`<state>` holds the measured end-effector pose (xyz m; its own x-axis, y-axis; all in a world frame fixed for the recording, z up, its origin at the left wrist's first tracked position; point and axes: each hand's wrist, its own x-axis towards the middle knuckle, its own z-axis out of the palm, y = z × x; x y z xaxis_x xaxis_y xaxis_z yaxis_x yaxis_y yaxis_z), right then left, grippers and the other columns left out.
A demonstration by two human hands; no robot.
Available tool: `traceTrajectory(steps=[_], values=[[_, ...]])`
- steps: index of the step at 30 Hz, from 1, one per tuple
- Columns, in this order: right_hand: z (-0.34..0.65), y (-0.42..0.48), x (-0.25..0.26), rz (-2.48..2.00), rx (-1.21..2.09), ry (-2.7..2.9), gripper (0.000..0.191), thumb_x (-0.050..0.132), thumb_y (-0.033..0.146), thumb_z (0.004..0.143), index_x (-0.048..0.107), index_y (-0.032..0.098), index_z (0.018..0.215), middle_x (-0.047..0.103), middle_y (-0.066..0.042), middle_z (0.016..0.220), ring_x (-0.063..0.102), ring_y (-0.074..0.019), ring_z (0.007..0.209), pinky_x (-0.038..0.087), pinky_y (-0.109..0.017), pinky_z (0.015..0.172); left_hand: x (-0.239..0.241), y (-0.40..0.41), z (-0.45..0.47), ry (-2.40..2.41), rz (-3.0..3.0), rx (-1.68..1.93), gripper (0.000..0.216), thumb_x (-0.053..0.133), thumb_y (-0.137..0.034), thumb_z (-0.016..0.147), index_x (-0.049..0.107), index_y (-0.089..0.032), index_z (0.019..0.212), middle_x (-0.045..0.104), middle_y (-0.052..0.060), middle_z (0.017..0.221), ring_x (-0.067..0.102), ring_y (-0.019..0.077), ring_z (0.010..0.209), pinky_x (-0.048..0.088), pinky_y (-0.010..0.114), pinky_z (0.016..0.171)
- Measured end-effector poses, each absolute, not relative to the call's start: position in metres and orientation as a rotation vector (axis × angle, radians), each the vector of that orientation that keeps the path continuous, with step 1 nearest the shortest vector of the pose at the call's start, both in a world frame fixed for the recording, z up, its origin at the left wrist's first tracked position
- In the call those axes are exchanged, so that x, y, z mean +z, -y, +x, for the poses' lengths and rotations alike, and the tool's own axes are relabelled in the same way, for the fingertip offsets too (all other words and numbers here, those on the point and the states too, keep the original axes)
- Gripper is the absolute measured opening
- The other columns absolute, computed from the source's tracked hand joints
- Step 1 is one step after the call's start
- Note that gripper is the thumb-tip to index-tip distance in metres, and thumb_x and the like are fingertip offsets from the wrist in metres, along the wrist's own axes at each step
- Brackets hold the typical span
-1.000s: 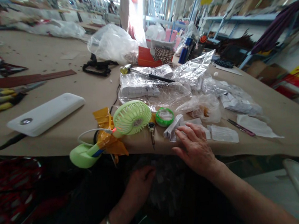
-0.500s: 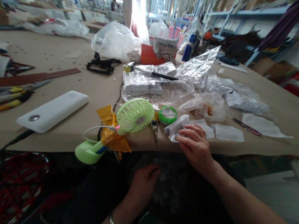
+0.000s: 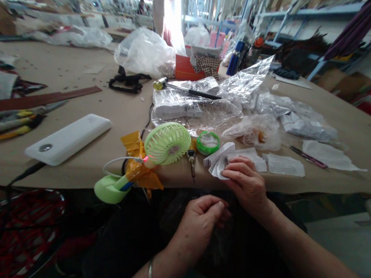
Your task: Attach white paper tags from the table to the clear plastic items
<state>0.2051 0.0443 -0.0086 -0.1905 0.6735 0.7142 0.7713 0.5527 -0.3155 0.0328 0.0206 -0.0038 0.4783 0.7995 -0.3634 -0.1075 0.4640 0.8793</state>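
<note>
At the table's front edge, my right hand [image 3: 247,183] pinches the corner of a small stack of thin white paper slips [image 3: 219,158], whose leaves fan upward. More printed slips [image 3: 284,165] lie flat just right of it. My left hand [image 3: 204,220], with a metal bangle at the wrist, is closed below the edge, over the dark lap. Its fingertips are curled and shadowed, so what they hold, if anything, is hidden. A green round tub [image 3: 207,142] with whitish contents sits left of the stack. Beside it, a pointed metal-tipped tool [image 3: 192,164] sticks out over the edge.
A green fan [image 3: 168,143] is taped to the edge with orange tape, near a white power bank [image 3: 69,139]. Clear plastic bags [image 3: 198,107] with paper bundles and a small hammer [image 3: 187,89] lie behind. Tweezers [image 3: 308,157] rest at right; a red-filled basket [image 3: 24,237] stands lower left.
My left hand has come up and to the right from the lap, closer to my right hand. The pinched slips have lifted and curled a little; my right hand stays nearly in place.
</note>
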Motion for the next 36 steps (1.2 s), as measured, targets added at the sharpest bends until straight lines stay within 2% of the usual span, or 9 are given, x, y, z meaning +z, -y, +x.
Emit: traceTrajectory(steps=[7,14,20,26,29,32,36], values=[[0.207,-0.041,-0.011,-1.157,-0.120,1.876,0.012,0.061,0.018,0.081,0.068,0.025,0.087,0.066,-0.003,0.086,0.057,-0.0224,0.100,0.047,-0.044,0.089,0.007,-0.025,0.047,-0.749,0.600,0.754,0.033,0.064,-0.044,0.074,0.063,-0.012,0.083,0.067,0.007,0.075,0.062,0.0149,0.065,0.046,0.026,0.060],[0.206,-0.040,-0.006,-1.108,-0.065,1.847,0.009,0.062,0.014,0.079,0.064,0.023,0.080,0.063,-0.003,0.081,0.056,-0.0214,0.098,0.050,-0.040,0.083,0.005,-0.030,0.055,-0.748,0.532,0.780,0.036,0.062,-0.047,0.076,0.060,-0.011,0.080,0.064,0.005,0.068,0.061,0.0139,0.059,0.045,0.025,0.056],[0.208,-0.015,0.003,-1.045,-0.118,1.937,0.015,0.059,0.012,0.079,0.063,0.025,0.084,0.065,-0.002,0.086,0.056,-0.0223,0.100,0.047,-0.045,0.088,0.006,-0.022,0.054,-0.696,0.434,0.754,0.040,0.060,-0.049,0.077,0.062,-0.011,0.087,0.065,0.007,0.071,0.061,0.0143,0.060,0.045,0.025,0.054],[0.200,0.017,0.000,-1.037,-0.203,2.117,0.019,0.057,0.009,0.080,0.063,0.025,0.085,0.067,0.000,0.088,0.055,-0.0208,0.103,0.042,-0.045,0.097,0.008,-0.018,0.057,-0.644,0.382,0.767,0.024,0.069,-0.033,0.073,0.065,-0.010,0.080,0.064,0.004,0.070,0.056,0.0083,0.058,0.043,0.017,0.054],[0.207,0.019,0.002,-1.036,-0.139,2.139,0.018,0.058,0.019,0.082,0.061,0.024,0.098,0.066,-0.003,0.093,0.054,-0.0230,0.105,0.043,-0.045,0.096,0.006,-0.017,0.058,-0.706,0.388,0.756,0.021,0.070,-0.026,0.071,0.065,-0.010,0.083,0.065,0.004,0.070,0.058,0.0085,0.058,0.042,0.017,0.053],[0.226,0.007,0.004,-1.225,-0.188,2.077,0.034,0.056,0.029,0.084,0.055,0.017,0.116,0.062,-0.011,0.103,0.052,-0.0270,0.108,0.046,-0.046,0.091,0.004,-0.015,0.056,-0.785,0.438,0.713,0.022,0.065,-0.029,0.076,0.063,-0.010,0.087,0.066,0.006,0.067,0.060,0.0116,0.055,0.047,0.022,0.056],[0.246,-0.010,-0.004,-1.575,-0.402,2.053,0.031,0.055,0.024,0.084,0.059,0.015,0.113,0.062,-0.013,0.107,0.052,-0.0276,0.105,0.045,-0.045,0.091,0.004,-0.013,0.055,-0.871,0.488,0.670,0.020,0.061,-0.027,0.079,0.062,-0.011,0.091,0.066,0.005,0.064,0.061,0.0129,0.055,0.047,0.023,0.054]])
